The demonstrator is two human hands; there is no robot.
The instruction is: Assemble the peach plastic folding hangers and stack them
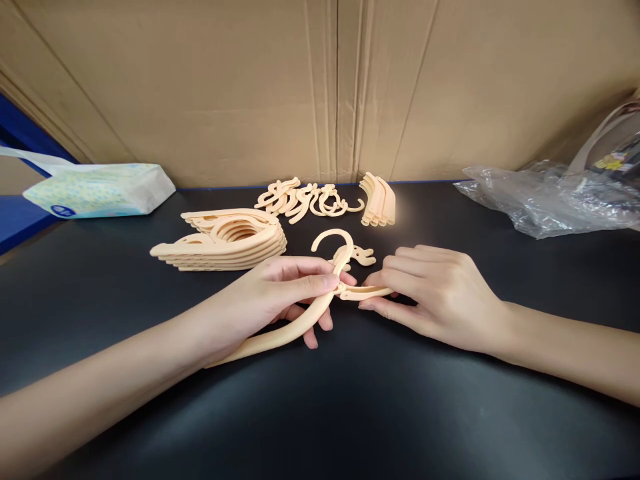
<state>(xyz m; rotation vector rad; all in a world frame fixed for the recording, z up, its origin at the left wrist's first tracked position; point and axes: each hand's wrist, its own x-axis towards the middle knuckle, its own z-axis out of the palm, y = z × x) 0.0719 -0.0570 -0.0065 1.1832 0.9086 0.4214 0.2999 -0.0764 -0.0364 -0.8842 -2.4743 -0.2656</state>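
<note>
A peach plastic folding clothes hanger [299, 325] is held between both hands above the black table. My left hand [280, 287] grips it near the joint, thumb on top, with one arm running back under the palm and the hook curving up and away. My right hand [430, 290] pinches the other, shorter-looking arm, whose outer end is hidden by the fingers. Just behind the joint lies a small peach piece with rounded prongs [364, 255], partly covered by the hanger.
Left of centre is a stack of folded peach hangers [225, 247]. Behind lie loose hook pieces [300, 199] and a bundle of curved arms [379, 200]. A tissue pack [105, 190] sits at left, crumpled clear plastic [545, 200] at right, and a cardboard wall [225, 93] at the back.
</note>
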